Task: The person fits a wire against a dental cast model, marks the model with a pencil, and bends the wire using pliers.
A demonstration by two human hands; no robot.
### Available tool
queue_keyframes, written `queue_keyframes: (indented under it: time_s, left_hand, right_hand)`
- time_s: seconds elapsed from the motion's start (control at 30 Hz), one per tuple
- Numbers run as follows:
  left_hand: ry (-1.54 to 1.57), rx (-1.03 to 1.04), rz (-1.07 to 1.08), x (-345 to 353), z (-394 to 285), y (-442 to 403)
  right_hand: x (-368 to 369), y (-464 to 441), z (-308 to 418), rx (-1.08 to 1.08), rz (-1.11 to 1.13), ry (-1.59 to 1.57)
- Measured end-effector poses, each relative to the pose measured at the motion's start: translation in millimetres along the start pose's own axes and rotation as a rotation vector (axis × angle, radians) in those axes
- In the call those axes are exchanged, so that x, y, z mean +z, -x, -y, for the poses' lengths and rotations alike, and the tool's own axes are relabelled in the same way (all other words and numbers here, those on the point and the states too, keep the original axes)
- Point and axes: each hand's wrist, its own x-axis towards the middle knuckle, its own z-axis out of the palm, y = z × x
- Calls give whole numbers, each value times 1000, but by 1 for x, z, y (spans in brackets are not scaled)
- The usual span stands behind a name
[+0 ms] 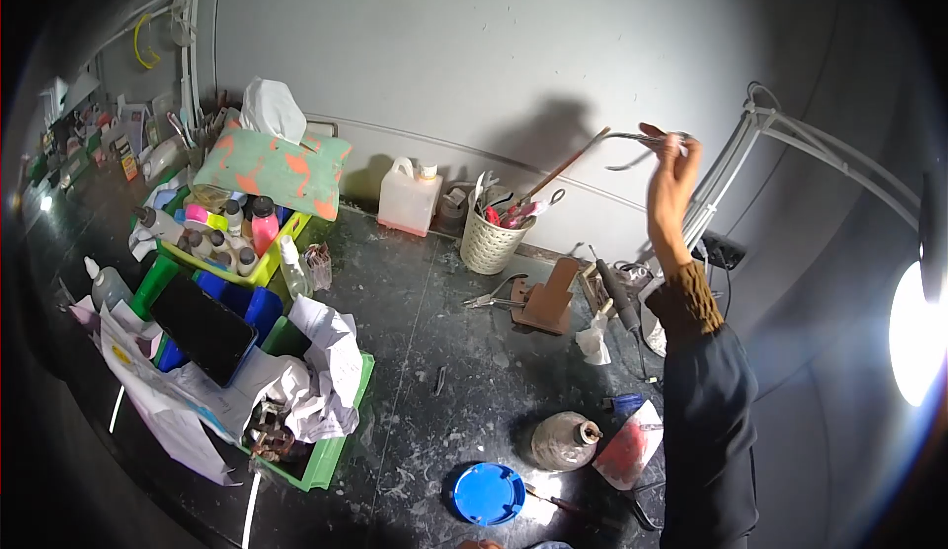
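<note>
My right hand [671,192] is raised in front of the grey wall, its fingers closed on a metal tool with two thin curved prongs [629,136]. The prongs point left and stand apart at their ends; the exact kind of tool is unclear. Below and left of them is a white woven cup [491,246] with several tools and a long brown stick [565,165]. Of my left hand [481,544], only a bit of the fingers shows at the bottom edge, near a round blue lid [489,495]. What those fingers do is hidden.
A brown stand [546,302] with pliers [494,294] beside it, a handpiece [617,294] and a stained bottle [566,441] are on the dark bench. At left are a green bin [324,462] with papers, a phone [204,327] and a yellow bottle tray [259,271]. A lamp [916,337] glows right.
</note>
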Motion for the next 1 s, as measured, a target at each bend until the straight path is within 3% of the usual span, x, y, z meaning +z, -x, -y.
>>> queue_keyframes:
  time_s: [0.13, 0.2, 0.27, 0.3, 0.33, 0.37, 0.4, 0.43, 0.47, 0.53, 0.6, 0.7, 0.8, 0.83, 0.93, 1.0]
  left_hand:
    - [-136, 46, -80, -10, 22, 1]
    - [-202, 121, 3, -6, 7, 3]
    - [-147, 166, 48, -4, 5, 2]
    - [-188, 191, 100, -8, 5, 0]
    - [-292, 275, 121, -12, 6, -2]
    - [-312, 302, 133, -8, -1, 0]
    - [-334, 329, 148, -5, -8, 2]
    - [-582, 485, 139, -15, 3, -5]
    - [-497, 456, 162, -10, -4, -3]
    - [-447, 542, 188, 3, -16, 1]
    - [-139, 398, 291, 6, -18, -1]
    - [-373, 437, 347, 21, -30, 17]
    - [-568, 628, 372, 27, -33, 35]
    - [-636, 696, 378, 28, -34, 41]
    - [-786, 889, 427, 32, -35, 58]
    - [-823, 903, 478, 34, -33, 68]
  right_hand:
    - [-56, -2, 82, 176, -15, -131]
    - [-92, 10, 129, 220, 130, 36]
    - [-127, 30, 173, 333, 415, 143]
    - [-142, 42, 196, 521, 508, 201]
    - [-162, 51, 226, 515, 773, 558]
    - [-186, 74, 232, 181, 1049, 861]
    - [-214, 100, 240, 276, 1136, 948]
    - [-230, 117, 257, 396, 1383, 1098]
    - [-243, 131, 271, 513, 1562, 1105]
    - [-287, 163, 276, 685, 1680, 895]
    - [-305, 178, 285, 819, 1737, 870]
    - [-351, 209, 288, 518, 1634, 841]
    - [-364, 221, 295, 473, 1457, 977]
    - [-361, 215, 304, 446, 1336, 918]
    - [-332, 210, 337, 629, 817, 824]
    - [-330, 224, 348, 525, 713, 743]
